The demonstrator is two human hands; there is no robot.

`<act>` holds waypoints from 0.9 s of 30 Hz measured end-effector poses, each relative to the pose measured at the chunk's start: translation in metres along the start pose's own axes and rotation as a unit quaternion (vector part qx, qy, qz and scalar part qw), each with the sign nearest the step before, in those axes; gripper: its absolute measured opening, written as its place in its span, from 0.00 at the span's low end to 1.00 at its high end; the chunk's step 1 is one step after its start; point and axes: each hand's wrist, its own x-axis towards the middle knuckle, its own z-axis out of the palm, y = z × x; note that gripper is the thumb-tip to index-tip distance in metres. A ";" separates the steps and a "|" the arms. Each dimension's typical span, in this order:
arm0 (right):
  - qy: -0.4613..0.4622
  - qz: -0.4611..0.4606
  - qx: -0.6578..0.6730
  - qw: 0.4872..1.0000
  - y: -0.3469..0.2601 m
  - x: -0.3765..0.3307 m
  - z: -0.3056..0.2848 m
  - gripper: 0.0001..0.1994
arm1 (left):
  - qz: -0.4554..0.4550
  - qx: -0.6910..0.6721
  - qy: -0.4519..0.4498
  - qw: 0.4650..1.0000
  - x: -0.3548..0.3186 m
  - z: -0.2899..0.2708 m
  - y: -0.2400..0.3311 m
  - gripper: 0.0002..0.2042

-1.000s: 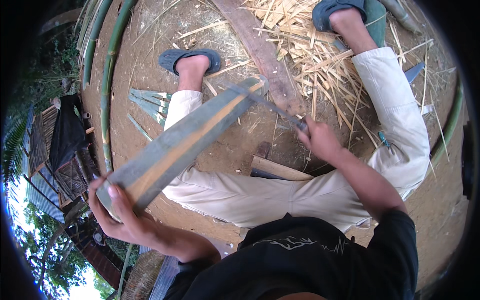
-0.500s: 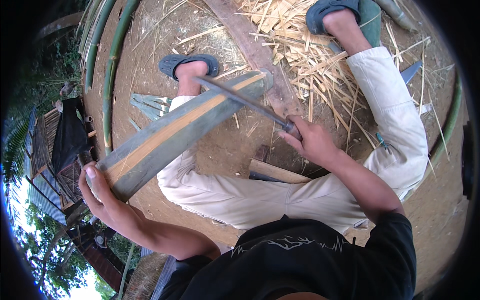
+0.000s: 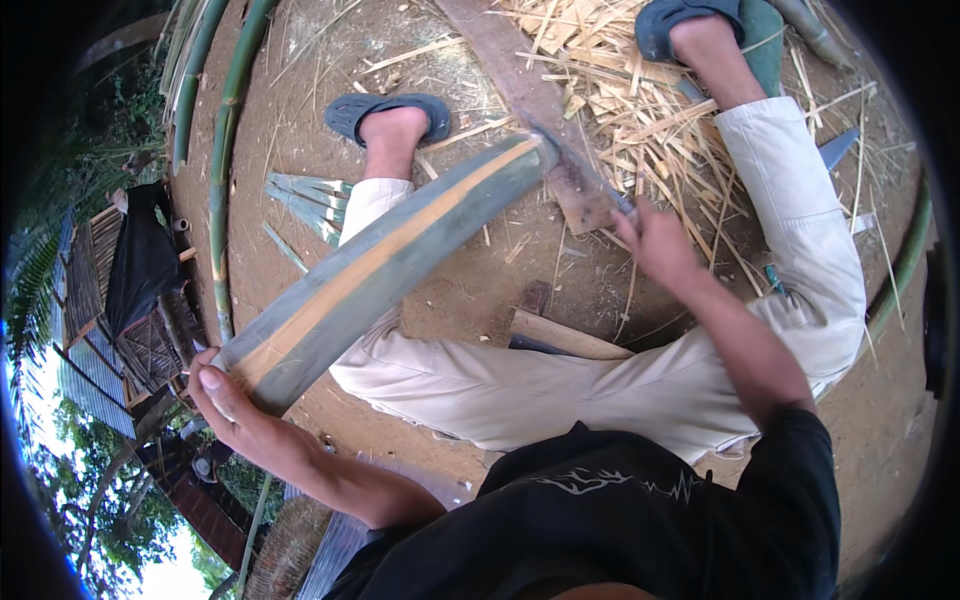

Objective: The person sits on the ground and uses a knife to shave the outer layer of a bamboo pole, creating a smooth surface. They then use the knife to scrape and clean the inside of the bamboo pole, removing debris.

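A thick green-grey bamboo section with a pale peeled stripe along it slants across my left leg. My left hand is closed around its near-left end. The far end lies at a wooden plank on the ground. In my right hand, closed round the handle, is a long knife. Its blade points away toward the bamboo's far end and is hard to make out against the plank. Whether blade and bamboo touch, I cannot tell.
A heap of pale bamboo shavings lies beyond the plank. Green split pieces are beside my left foot, and long bamboo poles run along the left. A blue blade-shaped piece lies at the right; a wood block sits between my legs.
The knife has swung from across the bamboo's upper part toward its far end, and my right hand has moved slightly right and away. The left hand keeps its hold.
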 end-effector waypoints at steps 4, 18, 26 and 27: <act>-0.006 -0.065 -0.024 0.998 -0.025 -0.012 -0.008 0.17 | -0.015 -0.053 0.006 0.998 -0.003 0.001 -0.018 0.21; -0.007 -0.006 -0.031 0.999 -0.018 0.007 -0.010 0.15 | 0.026 -0.114 0.002 0.993 -0.024 -0.009 -0.035 0.20; 0.017 0.025 -0.078 0.996 -0.002 0.012 -0.010 0.16 | 0.076 -0.140 -0.002 0.987 -0.031 -0.008 -0.031 0.23; 0.018 -0.021 -0.071 0.997 -0.014 0.008 -0.009 0.16 | 0.083 -0.151 -0.003 0.985 -0.033 -0.007 -0.032 0.23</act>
